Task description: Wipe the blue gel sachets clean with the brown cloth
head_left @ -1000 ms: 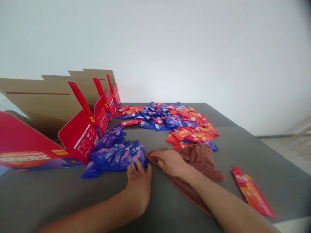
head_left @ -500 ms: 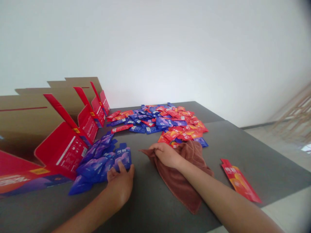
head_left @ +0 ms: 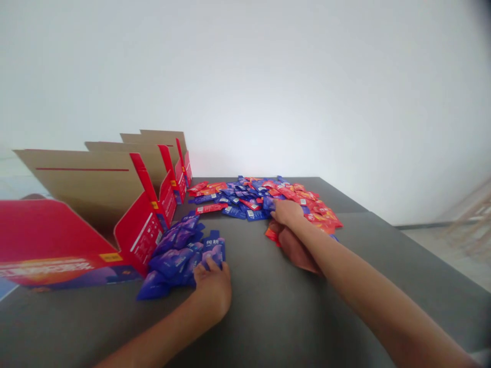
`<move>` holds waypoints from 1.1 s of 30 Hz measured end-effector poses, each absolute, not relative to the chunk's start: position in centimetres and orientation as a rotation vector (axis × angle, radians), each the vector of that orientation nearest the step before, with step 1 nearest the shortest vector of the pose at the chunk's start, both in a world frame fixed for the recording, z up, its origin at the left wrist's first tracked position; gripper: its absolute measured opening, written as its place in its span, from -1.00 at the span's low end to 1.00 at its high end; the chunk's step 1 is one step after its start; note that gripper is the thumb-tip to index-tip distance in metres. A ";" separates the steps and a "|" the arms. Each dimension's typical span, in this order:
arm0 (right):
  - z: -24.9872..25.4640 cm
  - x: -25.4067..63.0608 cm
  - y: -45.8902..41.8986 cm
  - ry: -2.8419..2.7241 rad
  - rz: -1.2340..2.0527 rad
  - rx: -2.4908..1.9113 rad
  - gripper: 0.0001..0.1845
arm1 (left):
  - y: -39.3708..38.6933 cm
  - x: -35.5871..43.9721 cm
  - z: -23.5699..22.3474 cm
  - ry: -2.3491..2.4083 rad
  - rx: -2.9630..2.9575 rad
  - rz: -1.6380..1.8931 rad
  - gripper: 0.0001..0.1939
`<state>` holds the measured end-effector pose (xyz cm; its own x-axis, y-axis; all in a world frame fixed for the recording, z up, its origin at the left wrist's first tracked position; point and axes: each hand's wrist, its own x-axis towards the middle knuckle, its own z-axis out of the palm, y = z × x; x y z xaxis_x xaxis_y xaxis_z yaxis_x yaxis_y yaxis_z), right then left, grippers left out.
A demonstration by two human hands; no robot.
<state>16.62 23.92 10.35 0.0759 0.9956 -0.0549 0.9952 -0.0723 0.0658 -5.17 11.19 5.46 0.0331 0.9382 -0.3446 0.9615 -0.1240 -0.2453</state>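
Note:
My left hand (head_left: 213,287) is closed on the lower end of a blue-purple pouch (head_left: 215,245), thumb at its right side. This pouch lies against a heap of similar blue pouches (head_left: 174,260) on the dark table (head_left: 253,306). Farther forward, my right hand (head_left: 288,213) grips a brown cloth (head_left: 297,250), which hangs down under the wrist and is partly hidden by the forearm. The fingers of that hand are at the near edge of a mixed pile of red-orange pouches (head_left: 324,217) and blue pouches (head_left: 233,211).
Several open red cardboard boxes (head_left: 82,245) stand in a row along the left, their brown inner flaps (head_left: 95,189) raised. A white wall (head_left: 268,92) rises behind the table. At far right is a blurred wooden rack (head_left: 471,214) beyond the table edge.
My right hand has moved forward with the cloth, up to the pile. My left hand stays on the same pouch. The single red pouch at the right no longer shows. The view has shifted.

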 end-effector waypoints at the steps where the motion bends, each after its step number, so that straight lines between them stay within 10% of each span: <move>1: 10.2 16.3 24.5 2.080 0.024 2.208 -0.62 | 11.3 -5.2 5.4 2.037 2.215 -0.657 -0.50; 17: 8.4 16.0 18.0 2.543 0.422 1.666 -0.59 | 12.0 -5.3 5.0 2.067 2.155 -0.660 -0.57; 33: 5.3 14.5 10.2 3.108 0.085 0.934 -0.58 | 11.8 -4.9 5.2 2.085 2.155 -0.670 -0.57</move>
<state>14.51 10.15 5.27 -0.8296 0.5464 0.1151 0.5519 0.8337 0.0199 -4.86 11.82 5.24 -0.0146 0.9358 -0.3523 0.9659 -0.0779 -0.2470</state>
